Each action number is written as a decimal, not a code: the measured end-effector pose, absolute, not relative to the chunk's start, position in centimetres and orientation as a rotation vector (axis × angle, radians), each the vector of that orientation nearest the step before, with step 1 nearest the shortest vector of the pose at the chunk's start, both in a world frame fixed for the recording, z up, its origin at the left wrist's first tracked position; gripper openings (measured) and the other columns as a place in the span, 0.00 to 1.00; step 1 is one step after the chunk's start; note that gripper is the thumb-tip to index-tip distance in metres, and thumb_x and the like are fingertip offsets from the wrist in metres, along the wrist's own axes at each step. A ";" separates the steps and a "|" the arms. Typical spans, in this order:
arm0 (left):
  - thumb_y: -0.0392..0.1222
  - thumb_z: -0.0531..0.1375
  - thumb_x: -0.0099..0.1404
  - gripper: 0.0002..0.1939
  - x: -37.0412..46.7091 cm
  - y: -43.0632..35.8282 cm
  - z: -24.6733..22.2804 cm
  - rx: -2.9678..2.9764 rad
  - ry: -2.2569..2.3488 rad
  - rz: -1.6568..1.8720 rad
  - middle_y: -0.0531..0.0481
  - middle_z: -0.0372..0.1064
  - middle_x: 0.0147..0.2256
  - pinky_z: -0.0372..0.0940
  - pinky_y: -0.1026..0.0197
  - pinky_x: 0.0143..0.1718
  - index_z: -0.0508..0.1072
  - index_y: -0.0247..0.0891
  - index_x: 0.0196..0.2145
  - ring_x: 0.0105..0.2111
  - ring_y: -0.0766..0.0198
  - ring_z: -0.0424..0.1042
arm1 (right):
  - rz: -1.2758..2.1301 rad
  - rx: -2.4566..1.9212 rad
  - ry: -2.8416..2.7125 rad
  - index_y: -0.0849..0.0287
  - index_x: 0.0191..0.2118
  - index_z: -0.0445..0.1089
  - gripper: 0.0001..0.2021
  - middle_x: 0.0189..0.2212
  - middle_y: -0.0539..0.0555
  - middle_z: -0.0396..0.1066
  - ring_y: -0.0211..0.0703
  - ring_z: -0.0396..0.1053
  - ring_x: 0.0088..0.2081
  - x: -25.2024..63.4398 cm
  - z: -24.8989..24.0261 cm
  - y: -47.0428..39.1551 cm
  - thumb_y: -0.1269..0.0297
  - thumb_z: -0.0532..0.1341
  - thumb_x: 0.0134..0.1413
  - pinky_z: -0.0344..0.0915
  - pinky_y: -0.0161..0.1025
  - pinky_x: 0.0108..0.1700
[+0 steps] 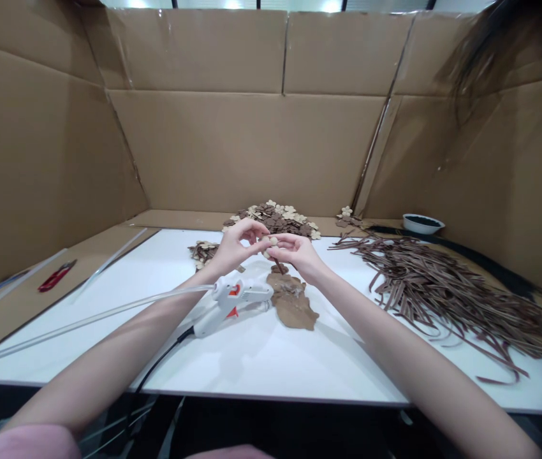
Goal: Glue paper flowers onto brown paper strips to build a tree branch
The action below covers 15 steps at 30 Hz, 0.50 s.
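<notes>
My left hand [246, 241] and my right hand [294, 250] meet above the white board, both pinching a small cream flower cutout [271, 247]. A brown strip [279, 266] hangs down from it, below the right fingers. Just under my hands lies a ragged brown scrap [296, 306] with shiny glue-like smears on top. A white hot glue gun [233, 303] rests on the board beside my left forearm, its nozzle toward the scrap and a long clear glue stick [108, 320] in its back. Fingers partly hide the flower.
Brown and cream flower cutouts [278, 220] are heaped at the back. A smaller pile of strips and flowers [203, 252] lies left of my hands. Many brown strips [438, 287] spread at right, near a white bowl [423, 224]. Red-handled pliers [57, 276] lie left. Cardboard walls [247, 150] enclose the board.
</notes>
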<state>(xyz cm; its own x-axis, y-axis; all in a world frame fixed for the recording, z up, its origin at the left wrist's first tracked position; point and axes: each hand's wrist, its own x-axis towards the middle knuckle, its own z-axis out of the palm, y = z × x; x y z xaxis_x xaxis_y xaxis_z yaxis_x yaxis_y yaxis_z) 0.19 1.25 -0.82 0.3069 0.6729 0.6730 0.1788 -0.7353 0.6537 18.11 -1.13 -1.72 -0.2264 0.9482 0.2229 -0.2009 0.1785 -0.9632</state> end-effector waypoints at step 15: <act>0.48 0.70 0.54 0.23 -0.1 1.5 -1.1 1.737 0.668 1.125 0.51 0.73 0.30 0.66 0.65 0.33 0.70 0.35 0.43 0.30 0.65 0.74 | 1.181 -0.796 -1.449 0.54 0.42 0.58 0.31 0.34 0.48 0.71 0.42 0.76 0.31 18.4 -2.6 -0.6 0.60 0.75 0.33 0.73 0.43 0.37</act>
